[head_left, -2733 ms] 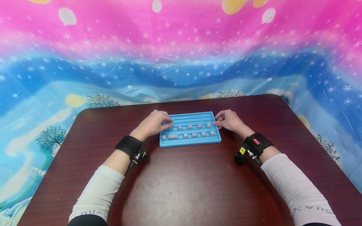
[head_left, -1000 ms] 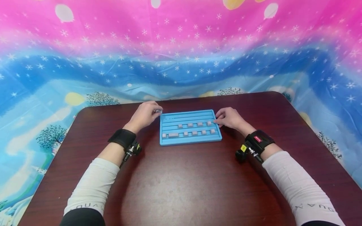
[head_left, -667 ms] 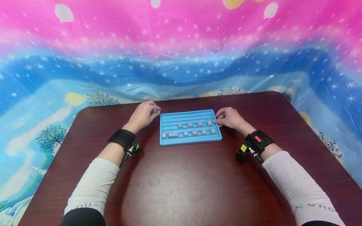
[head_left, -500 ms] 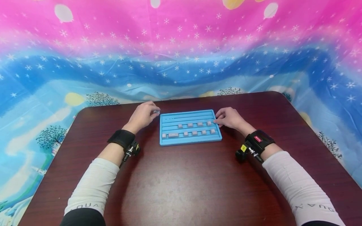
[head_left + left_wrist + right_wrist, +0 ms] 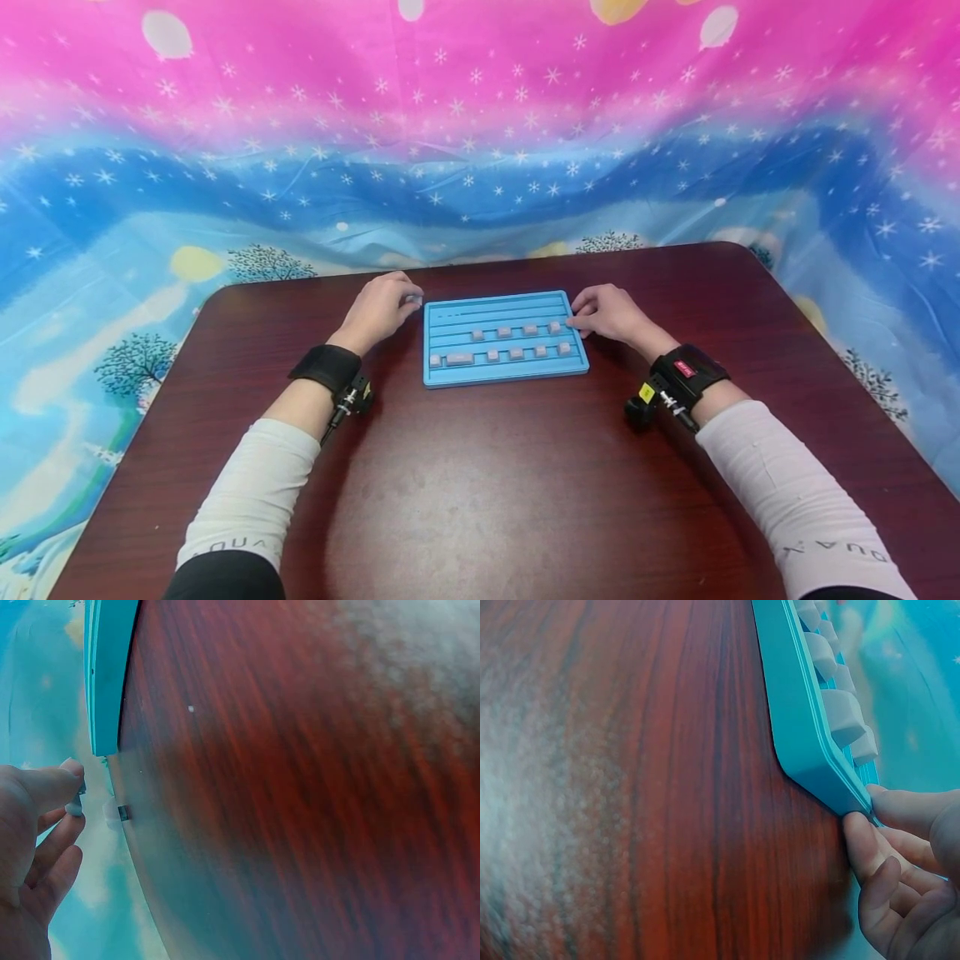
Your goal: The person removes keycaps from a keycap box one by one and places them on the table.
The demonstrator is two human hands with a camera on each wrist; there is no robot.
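Note:
In the head view a light-blue tray (image 5: pixel 506 367) with ridged rows lies on the table, holding two lines of grey keycaps (image 5: pixel 516 353), one of them longer. My left hand (image 5: pixel 378 306) is just off the tray's far left corner. Between its thumb and index finger it pinches a small grey keycap (image 5: pixel 76 802), mostly covered by the fingertips. A small pale piece with a dark face (image 5: pixel 120 813) shows near the table's edge in the left wrist view. My right hand (image 5: pixel 606 312) grips the tray's right side, thumb on the rim and fingers against the outer wall.
The dark red-brown wooden table (image 5: pixel 480 483) reaches forward to a patterned cloth backdrop (image 5: pixel 465 167) close behind its far edge. Black camera straps sit on both wrists, the left camera (image 5: pixel 351 400) and right camera (image 5: pixel 651 404) hanging low over the tabletop.
My left hand has moved from over the tray's left part to beyond its far left corner, then slightly further left. My right hand has kept its hold on the tray's right side.

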